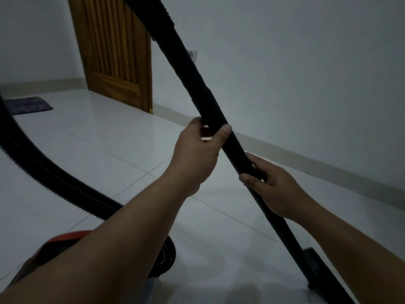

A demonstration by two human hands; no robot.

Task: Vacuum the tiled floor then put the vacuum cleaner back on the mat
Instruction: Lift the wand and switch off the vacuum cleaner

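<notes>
Where the long black rigid vacuum wand (197,80) slants across the view, the right hand (276,189) grips its lower stretch and the left hand (197,150) is wrapped around it higher up. Left of the wand, the red-and-black vacuum cleaner body (162,257) sits on the glossy white tiled floor (98,137), its ribbed black hose (57,178) curving away. Far left of the wand lies the small dark mat (26,105), near the brown slatted wooden door (116,51).

Wooden door (118,51) at back wall; white wall socket (193,55) just right of it.
</notes>
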